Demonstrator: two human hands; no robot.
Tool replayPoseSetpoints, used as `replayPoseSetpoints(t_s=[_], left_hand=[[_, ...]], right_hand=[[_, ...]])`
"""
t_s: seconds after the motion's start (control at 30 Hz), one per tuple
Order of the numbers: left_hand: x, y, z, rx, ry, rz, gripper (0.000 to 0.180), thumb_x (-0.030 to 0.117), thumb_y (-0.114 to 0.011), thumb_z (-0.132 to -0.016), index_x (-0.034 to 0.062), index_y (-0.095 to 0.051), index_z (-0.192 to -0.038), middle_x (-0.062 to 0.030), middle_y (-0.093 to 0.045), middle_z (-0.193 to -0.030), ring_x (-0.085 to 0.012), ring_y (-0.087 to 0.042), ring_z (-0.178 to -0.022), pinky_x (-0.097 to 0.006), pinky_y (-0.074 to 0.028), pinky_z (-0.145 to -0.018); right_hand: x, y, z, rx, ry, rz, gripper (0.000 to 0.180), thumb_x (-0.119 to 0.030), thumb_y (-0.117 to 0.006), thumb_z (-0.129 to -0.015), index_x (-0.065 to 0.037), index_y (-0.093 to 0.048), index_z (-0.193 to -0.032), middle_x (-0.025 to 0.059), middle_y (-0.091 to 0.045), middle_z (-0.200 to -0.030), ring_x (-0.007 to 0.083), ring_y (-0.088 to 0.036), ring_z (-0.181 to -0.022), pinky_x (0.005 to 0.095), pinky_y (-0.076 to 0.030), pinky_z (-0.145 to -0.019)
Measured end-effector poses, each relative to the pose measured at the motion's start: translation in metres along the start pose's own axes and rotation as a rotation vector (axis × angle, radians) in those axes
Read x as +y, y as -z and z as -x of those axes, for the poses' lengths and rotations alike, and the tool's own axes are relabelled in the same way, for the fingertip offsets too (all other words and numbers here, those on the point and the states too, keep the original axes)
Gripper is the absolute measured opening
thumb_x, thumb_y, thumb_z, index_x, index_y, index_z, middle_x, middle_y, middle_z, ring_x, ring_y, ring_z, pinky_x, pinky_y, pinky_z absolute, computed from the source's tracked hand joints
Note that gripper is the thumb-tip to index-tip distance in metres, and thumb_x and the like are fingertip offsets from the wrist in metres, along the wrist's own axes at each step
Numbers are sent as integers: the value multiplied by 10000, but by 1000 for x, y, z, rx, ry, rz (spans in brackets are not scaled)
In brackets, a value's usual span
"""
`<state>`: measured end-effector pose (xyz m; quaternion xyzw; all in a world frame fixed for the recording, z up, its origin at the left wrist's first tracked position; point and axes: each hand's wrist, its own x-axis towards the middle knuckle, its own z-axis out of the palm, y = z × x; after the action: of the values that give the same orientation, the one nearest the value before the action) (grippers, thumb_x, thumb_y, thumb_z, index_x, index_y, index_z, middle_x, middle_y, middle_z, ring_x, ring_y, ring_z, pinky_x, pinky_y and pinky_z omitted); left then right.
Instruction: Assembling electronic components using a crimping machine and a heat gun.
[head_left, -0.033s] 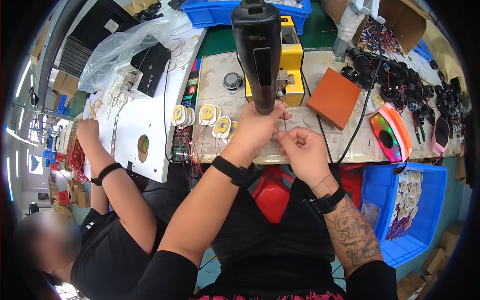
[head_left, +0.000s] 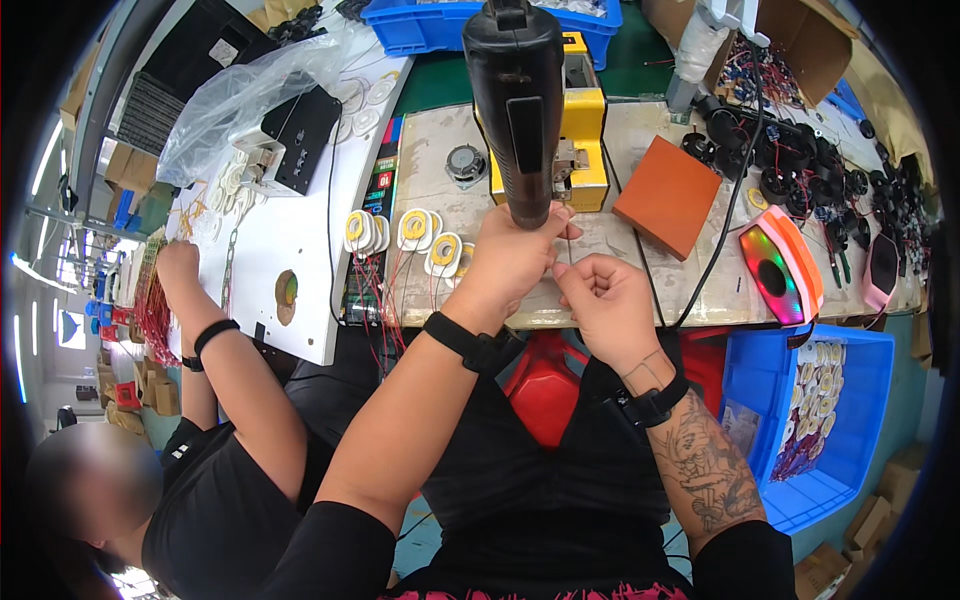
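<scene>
Head view: thin wire (head_left: 570, 250) just nearside of yellow machine (head_left: 590, 120); left hand (head_left: 508, 255) and right hand (head_left: 608, 300) pinching it, fingertips together. Probably light, limp, easily kinked; best held near its 2 ends.

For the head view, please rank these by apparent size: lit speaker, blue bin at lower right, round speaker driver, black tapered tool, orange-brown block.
1. Blue bin
2. Black tapered tool, probably enlarged by nearness to the camera
3. Orange-brown block and lit speaker: too alike to rank
4. Round speaker driver
</scene>
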<state>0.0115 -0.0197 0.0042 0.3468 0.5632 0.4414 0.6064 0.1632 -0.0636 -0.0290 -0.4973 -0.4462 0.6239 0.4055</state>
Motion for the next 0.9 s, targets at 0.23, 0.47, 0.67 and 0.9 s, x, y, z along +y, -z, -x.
replayPoseSetpoints(t_s=[0.23, 0.47, 0.67, 0.9], left_hand=[[2, 1, 2, -9, 9, -12, 235, 162, -713, -1045, -11, -720, -1204, -114, -765, -1018, -75, -508, -620, -261, -439, -557], [1, 1, 0, -24, 5, -1, 228, 154, -704, -1049, -11, -718, -1206, -92, -760, -1010, -73, -519, -660, -240, -424, -576], [-1, -2, 1, -16, 10, 54, 235, 184, -700, -1056, 3, -720, -1206, -76, -755, -993, -75, -534, -658, -238, -423, -576], [5, 2, 8, 4, 16, -70, 306, 269, -737, -1048, 7, -719, -1204, -85, -748, -971, -78, -543, -616, -247, -425, -546]], right_hand=[[-3, 0, 1, 128, 250, 435, 214, -126, -785, -935, -27, -663, -789, 41, -689, -703, 134, -625, -586, 300, -498, -585], [-4, 7, -11, 136, 929, 1036, 151, -84, -796, -863, -40, -668, -796, 123, -673, -726, 357, -682, -704, 426, -553, -627], [-10, 2, 11, 168, 472, 523, 197, -120, -768, -924, -38, -636, -804, 120, -656, -726, 305, -686, -640, 410, -539, -596], [-13, 4, 6, 223, 611, 608, 169, -97, -757, -900, -27, -648, -792, 122, -655, -704, 290, -681, -613, 392, -532, -578]])
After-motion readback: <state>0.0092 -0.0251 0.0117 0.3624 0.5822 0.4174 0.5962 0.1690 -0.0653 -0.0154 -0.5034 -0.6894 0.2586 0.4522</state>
